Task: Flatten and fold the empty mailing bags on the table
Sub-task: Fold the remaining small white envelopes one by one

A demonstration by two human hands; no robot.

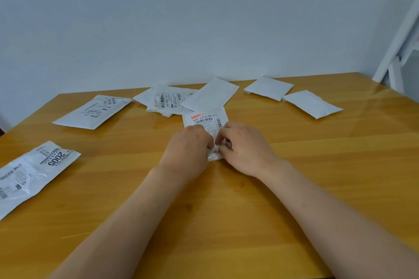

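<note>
Both hands, left hand (190,147) and right hand (243,146), pinch the near end of a small labelled mailing bag (205,120) mid-tabletop (226,210), apparently folding it; next likely pressing the crease flat.

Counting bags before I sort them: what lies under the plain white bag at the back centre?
The plain white bag overlaps a labelled bag and other bags beneath; how many is hidden.
</note>
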